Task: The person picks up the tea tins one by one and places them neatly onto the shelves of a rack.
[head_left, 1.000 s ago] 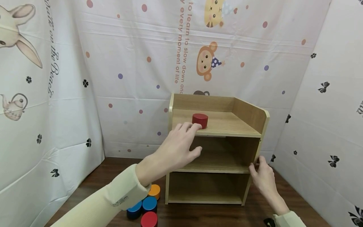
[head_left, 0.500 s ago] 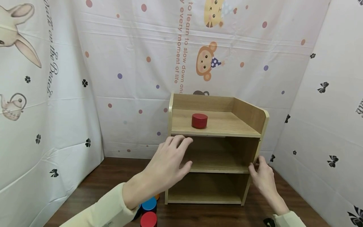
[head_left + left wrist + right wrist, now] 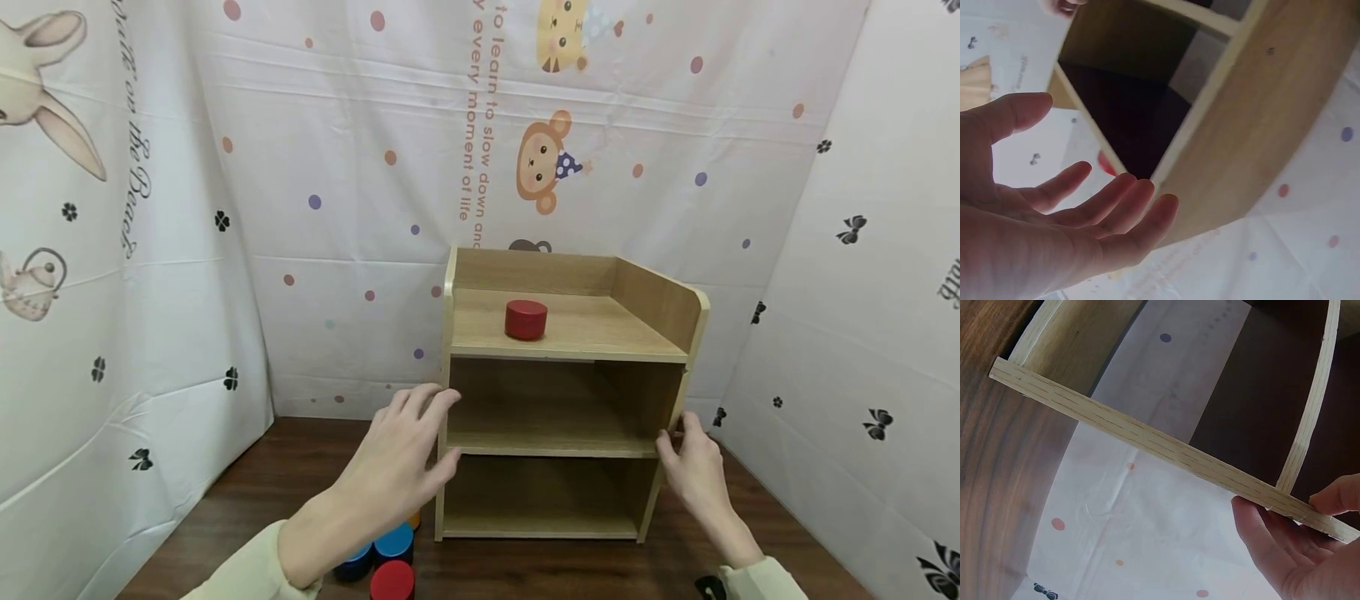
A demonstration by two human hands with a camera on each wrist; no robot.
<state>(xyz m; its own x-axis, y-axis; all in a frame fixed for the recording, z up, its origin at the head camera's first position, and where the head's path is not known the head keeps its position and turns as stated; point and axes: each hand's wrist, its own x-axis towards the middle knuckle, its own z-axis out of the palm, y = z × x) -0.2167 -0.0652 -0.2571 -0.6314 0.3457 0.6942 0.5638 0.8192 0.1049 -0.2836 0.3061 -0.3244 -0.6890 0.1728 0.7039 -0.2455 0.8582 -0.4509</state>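
Note:
A small wooden shelf unit [image 3: 570, 352] stands upright, its two lower compartments facing me. On its top board sits a red round block [image 3: 525, 320]. My left hand [image 3: 390, 458] is in the air at the unit's left front edge, fingers loosely bent and apart, holding nothing; the left wrist view shows the palm [image 3: 1041, 231] bare. My right hand [image 3: 697, 471] grips the unit's right side panel [image 3: 1166, 450], thumb on the inner side and fingers outside, around the height of the middle board.
Below my left forearm, on the dark wooden table [image 3: 247, 500], stand blue round blocks [image 3: 394, 542], a red round block [image 3: 392, 581] and a mostly hidden orange one [image 3: 414, 521]. Printed cloth [image 3: 337, 317] hangs behind and on both sides. A black item [image 3: 709, 587] lies by the right sleeve.
My left hand has come away from the red block on the top board and moved down and left. The block stays there. My right hand keeps its grip on the panel.

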